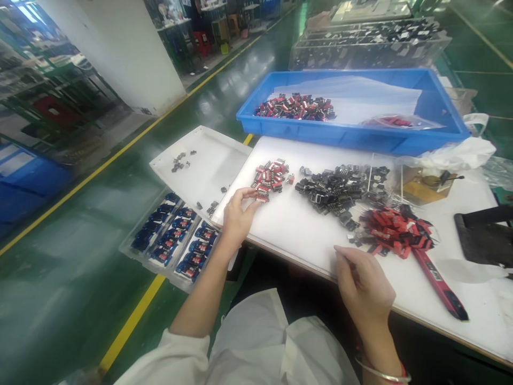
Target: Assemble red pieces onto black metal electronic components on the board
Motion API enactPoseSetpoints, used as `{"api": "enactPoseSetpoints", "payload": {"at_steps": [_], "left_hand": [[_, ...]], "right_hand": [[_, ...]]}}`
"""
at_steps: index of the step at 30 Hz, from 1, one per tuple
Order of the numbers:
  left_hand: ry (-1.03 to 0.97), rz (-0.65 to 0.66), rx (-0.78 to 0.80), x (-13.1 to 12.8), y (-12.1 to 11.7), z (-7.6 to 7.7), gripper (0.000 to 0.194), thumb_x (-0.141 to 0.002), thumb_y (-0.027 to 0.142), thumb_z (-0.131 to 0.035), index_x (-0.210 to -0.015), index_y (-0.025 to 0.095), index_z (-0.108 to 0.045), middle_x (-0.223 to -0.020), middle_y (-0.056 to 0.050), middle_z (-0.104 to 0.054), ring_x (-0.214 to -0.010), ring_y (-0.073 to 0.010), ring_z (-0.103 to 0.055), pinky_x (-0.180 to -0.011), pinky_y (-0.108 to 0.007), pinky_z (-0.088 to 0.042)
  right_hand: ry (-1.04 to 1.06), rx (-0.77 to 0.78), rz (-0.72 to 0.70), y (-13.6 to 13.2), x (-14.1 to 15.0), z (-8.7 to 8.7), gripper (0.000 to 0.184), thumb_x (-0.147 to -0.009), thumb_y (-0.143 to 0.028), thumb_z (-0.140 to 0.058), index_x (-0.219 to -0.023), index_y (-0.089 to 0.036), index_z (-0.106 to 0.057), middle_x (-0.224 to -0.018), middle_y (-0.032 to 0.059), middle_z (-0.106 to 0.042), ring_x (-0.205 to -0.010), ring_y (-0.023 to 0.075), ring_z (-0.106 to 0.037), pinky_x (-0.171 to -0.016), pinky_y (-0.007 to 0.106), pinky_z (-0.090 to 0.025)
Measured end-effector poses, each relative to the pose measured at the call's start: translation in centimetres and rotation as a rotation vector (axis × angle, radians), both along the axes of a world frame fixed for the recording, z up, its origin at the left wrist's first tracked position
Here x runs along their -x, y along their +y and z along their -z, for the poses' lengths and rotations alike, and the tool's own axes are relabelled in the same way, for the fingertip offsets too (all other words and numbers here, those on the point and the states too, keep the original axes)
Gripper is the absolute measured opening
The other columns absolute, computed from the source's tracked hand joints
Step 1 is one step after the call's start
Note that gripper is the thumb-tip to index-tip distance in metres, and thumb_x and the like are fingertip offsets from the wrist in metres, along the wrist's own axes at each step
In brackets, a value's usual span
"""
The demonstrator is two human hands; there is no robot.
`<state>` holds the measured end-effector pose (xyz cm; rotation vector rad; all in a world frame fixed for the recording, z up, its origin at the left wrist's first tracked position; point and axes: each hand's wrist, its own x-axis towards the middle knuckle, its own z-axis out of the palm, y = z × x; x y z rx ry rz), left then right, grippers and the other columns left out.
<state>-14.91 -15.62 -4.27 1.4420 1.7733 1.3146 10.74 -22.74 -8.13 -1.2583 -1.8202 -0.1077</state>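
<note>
My left hand is at the near edge of a pile of small red-and-black parts, thumb and forefinger closed on the left end of one part. Closer to me, my right hand hovers by the table's front edge with its fingers curled and thumb pressed in. Whether anything small sits in that pinch is hidden. Beyond it lie a heap of small black parts and a heap of red pieces. A red-and-black pen-like tool lies to the right of this hand.
A blue bin with more red-and-black parts stands at the back. To the left are a white tray with few small parts and a clear tray of blue-and-black items. A black stand sits at the right.
</note>
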Motion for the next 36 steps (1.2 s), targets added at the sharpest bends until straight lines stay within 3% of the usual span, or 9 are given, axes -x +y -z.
{"api": "enactPoseSetpoints", "payload": {"at_steps": [15, 22, 26, 31, 36], "left_hand": [[-0.006, 0.001, -0.001, -0.2, 0.3, 0.1, 0.025, -0.082, 0.018, -0.067, -0.106, 0.02, -0.062, -0.104, -0.004, -0.074, -0.102, -0.0191, -0.07, -0.096, -0.036, -0.052], [0.085, 0.034, 0.012, -0.1, 0.1, 0.0, 0.024, -0.085, 0.021, -0.063, -0.108, 0.02, -0.06, -0.111, -0.006, -0.071, -0.105, -0.02, -0.067, -0.099, -0.037, -0.051], [0.224, 0.002, -0.009, -0.5, -0.1, 0.3, 0.043, -0.08, 0.027, -0.07, -0.12, 0.02, -0.055, -0.124, -0.01, -0.064, -0.114, -0.0246, -0.062, -0.102, -0.042, -0.049], [0.368, 0.024, -0.052, -1.2, 0.6, 0.6, 0.08, -0.072, 0.034, -0.078, -0.14, 0.019, -0.04, -0.144, -0.018, -0.047, -0.138, -0.0324, -0.043, -0.116, -0.049, -0.036], [0.435, 0.084, 0.016, -1.7, 2.3, 0.3, 0.09, -0.073, 0.039, -0.077, -0.149, 0.02, -0.031, -0.155, -0.021, -0.031, -0.148, -0.0377, -0.028, -0.118, -0.057, -0.029]], "right_hand": [[-0.01, -0.007, 0.008, -0.1, -0.1, -0.1, 0.011, -0.094, -0.014, -0.059, -0.102, -0.019, -0.065, -0.089, 0.0036, -0.07, -0.078, 0.0144, -0.068, -0.072, 0.024, -0.054], [0.005, 0.002, 0.003, 0.0, 0.0, -0.1, 0.013, -0.095, -0.015, -0.057, -0.103, -0.021, -0.065, -0.088, 0.0038, -0.071, -0.079, 0.0155, -0.069, -0.072, 0.026, -0.055], [0.027, 0.011, -0.001, 0.0, 0.0, -0.2, 0.014, -0.095, -0.017, -0.055, -0.102, -0.023, -0.066, -0.088, 0.0033, -0.072, -0.078, 0.0164, -0.07, -0.07, 0.028, -0.056], [0.04, 0.002, -0.017, 0.0, 0.1, -0.3, 0.013, -0.096, -0.016, -0.055, -0.102, -0.022, -0.065, -0.088, 0.0034, -0.071, -0.079, 0.0156, -0.069, -0.072, 0.027, -0.056], [0.041, -0.008, -0.035, 0.0, 0.0, -0.1, 0.012, -0.096, -0.016, -0.055, -0.102, -0.02, -0.064, -0.088, 0.0038, -0.07, -0.08, 0.0153, -0.069, -0.073, 0.026, -0.056]]}}
